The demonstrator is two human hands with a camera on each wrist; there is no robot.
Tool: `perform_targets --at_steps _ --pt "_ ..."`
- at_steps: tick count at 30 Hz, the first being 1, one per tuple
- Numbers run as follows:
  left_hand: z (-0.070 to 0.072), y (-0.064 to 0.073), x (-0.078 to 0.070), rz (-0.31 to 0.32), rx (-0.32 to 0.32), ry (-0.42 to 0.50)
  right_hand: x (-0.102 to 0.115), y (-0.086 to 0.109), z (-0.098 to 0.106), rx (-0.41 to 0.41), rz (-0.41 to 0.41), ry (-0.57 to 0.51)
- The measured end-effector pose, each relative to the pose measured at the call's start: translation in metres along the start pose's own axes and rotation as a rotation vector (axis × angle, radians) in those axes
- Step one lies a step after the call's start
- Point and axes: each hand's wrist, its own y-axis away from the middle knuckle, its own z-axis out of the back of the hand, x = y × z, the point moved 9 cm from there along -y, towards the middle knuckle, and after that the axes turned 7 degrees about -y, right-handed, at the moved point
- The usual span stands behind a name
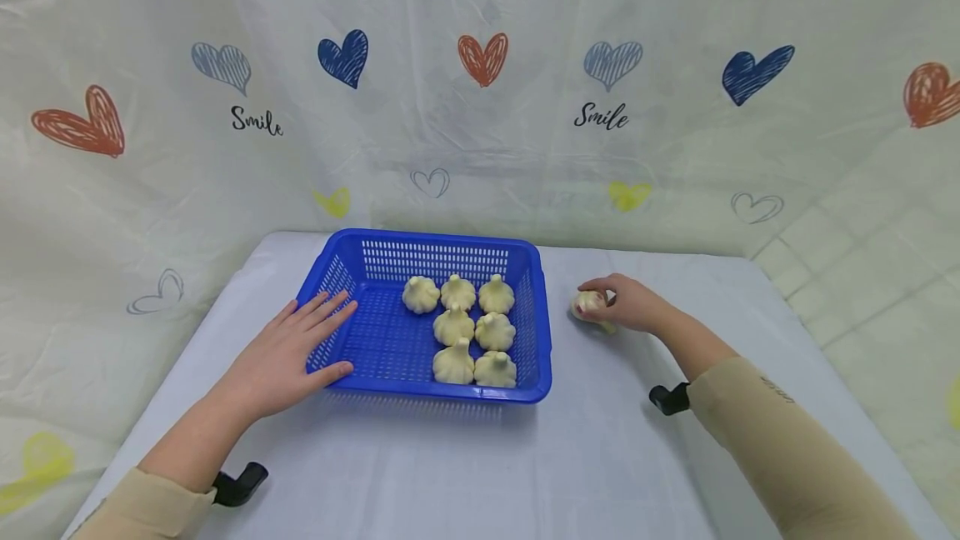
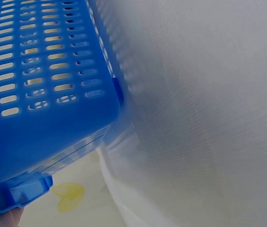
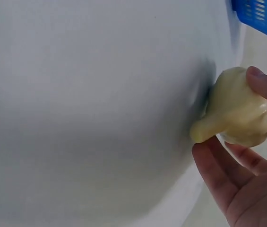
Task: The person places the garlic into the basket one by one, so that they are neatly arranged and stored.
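Observation:
My right hand (image 1: 626, 300) pinches a garlic bulb (image 3: 239, 106) between thumb and fingers, to the right of a blue plastic basket (image 1: 543, 332). In the right wrist view the bulb's stem points left and its shape is close by the white cloth. Over the basket's left side, my left hand (image 1: 281, 357) lies with fingers spread and straight, overlapping the rim. Several garlic bulbs (image 1: 453, 327) sit inside the basket in rows, gathered on the right. The left wrist view shows the basket's slotted wall (image 2: 38, 66) and a bit of the left hand at the lower corner.
A white cloth (image 1: 480, 473) covers the table beneath the basket. Behind it hangs a pale sheet (image 1: 540, 157) printed with hearts and the word Smile. Black wrist mounts (image 1: 238, 486) show at both sleeves.

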Motion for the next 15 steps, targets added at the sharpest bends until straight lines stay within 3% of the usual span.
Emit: perform_targets --at_steps 6,15 --pt "0.000 0.000 0.000 -0.002 0.000 0.005 0.006 0.011 -0.001 0.049 0.016 0.008" --pt "0.001 0.000 0.000 -0.001 -0.014 0.022 0.015 0.028 -0.001 0.086 0.106 0.045"
